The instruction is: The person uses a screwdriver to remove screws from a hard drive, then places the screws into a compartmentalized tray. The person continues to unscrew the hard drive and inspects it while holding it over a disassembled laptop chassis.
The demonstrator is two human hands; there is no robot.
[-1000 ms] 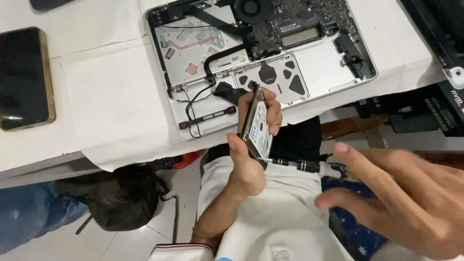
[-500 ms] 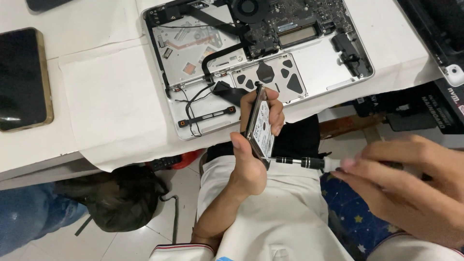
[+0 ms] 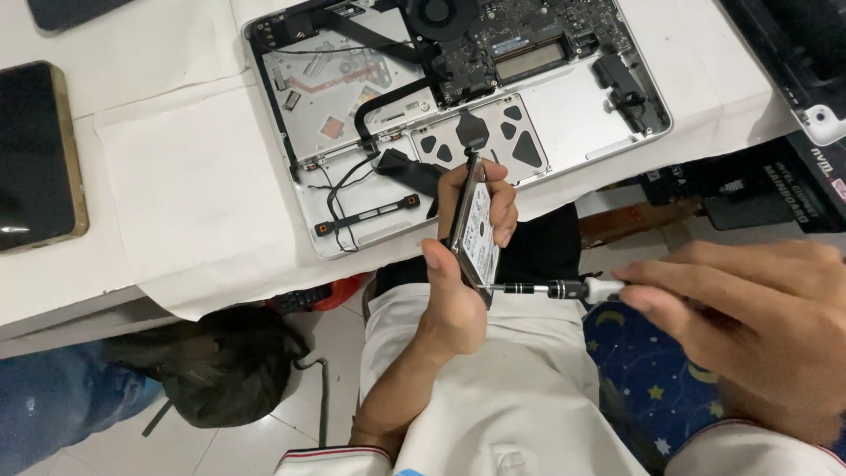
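My left hand clamps the drive upright. My right hand, now pinching the screwdriver, has brought its tip to the drive's side.

Silver hard drive upright, screwdriver tip touching.

Beyond the fingertips, an opened laptop lies on the white table, its fan and boards bare. Far to their left rests a dark phone with a gold rim. Below them, a black bag sits on the floor.
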